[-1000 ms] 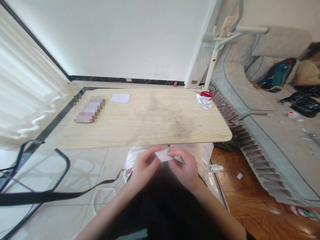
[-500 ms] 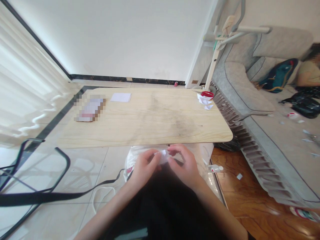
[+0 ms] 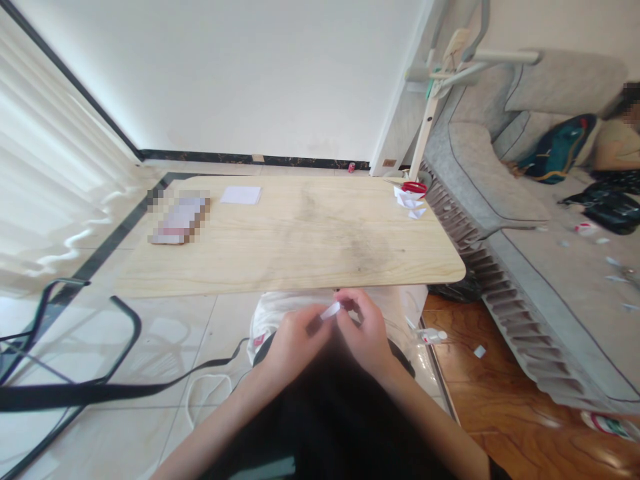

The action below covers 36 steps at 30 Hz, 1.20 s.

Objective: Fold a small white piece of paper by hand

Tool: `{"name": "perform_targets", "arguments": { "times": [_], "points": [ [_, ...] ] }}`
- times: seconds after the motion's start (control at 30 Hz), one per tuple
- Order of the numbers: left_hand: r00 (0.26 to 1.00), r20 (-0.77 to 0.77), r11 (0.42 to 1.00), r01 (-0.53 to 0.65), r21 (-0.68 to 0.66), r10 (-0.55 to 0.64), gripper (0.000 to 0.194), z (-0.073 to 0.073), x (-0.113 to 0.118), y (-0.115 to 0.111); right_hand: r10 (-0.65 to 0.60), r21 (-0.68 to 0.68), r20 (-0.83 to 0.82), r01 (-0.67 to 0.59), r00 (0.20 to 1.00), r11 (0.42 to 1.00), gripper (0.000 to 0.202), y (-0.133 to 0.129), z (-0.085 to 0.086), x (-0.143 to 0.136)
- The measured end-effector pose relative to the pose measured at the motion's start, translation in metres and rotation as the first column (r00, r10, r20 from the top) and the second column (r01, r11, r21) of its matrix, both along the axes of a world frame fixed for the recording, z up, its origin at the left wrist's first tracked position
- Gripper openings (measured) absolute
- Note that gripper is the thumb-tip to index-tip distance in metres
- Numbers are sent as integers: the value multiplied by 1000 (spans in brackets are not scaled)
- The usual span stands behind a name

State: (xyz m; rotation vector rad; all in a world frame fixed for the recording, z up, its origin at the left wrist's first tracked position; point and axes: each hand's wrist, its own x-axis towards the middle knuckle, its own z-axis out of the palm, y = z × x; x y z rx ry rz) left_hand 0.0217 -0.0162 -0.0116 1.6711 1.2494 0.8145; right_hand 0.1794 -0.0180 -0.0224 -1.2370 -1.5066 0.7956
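Note:
A small piece of folded white paper point(image 3: 331, 311) is pinched between my two hands, just below the near edge of the wooden table point(image 3: 280, 253). My left hand point(image 3: 299, 337) closes on its left end, with the fingers partly hidden behind the thumb. At the other end my right hand point(image 3: 364, 327) grips the paper between thumb and fingertips. Toward the table's far right corner lie several folded white paper pieces point(image 3: 410, 200), beside red-handled scissors point(image 3: 415, 189). A flat stack of white paper point(image 3: 241, 195) rests at the far left of the tabletop.
A blurred-out phone-like object point(image 3: 181, 220) lies on the table's left side. To the right is a grey sofa point(image 3: 565, 267) with a backpack point(image 3: 560, 150) and a seated person point(image 3: 617, 143). A black metal frame point(image 3: 131, 327) stands at left; a clear bottle point(image 3: 431, 336) is at right.
The paper has turned from a broader, flatter face to a narrow slanted strip. My two hands have come closer together around it.

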Motion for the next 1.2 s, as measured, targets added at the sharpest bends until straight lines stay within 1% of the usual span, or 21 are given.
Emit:
{"name": "perform_targets", "arguments": {
  "times": [0.17,0.4,0.5,0.63,0.73,1.0,1.2],
  "points": [
    [999,-36,999,-18,33,19,19,-2,-1,0,5,13,4,-5,1000,1000,18,1,-2,0],
    [978,-194,986,-42,159,73,21,-8,-2,0,-9,25,54,8,998,1000,20,2,-3,-1],
    [978,-201,987,-32,155,63,24,-8,-2,-1,11,15,49,-12,999,1000,17,2,-1,0],
    [985,-169,994,-18,109,36,24,-6,-2,-2,62,-5,-29,-63,998,998,16,1,1,1],
    [985,-171,995,-15,101,32,25,-5,-2,-2,96,-26,-112,-100,989,995,18,0,1,2],
    [983,-183,995,15,100,4,27,-5,-3,-3,119,-112,-296,-158,948,981,13,2,3,5],
    [982,-187,992,24,128,0,26,-6,-3,-3,99,-128,-327,-147,940,981,10,2,1,3]
  ]
}}
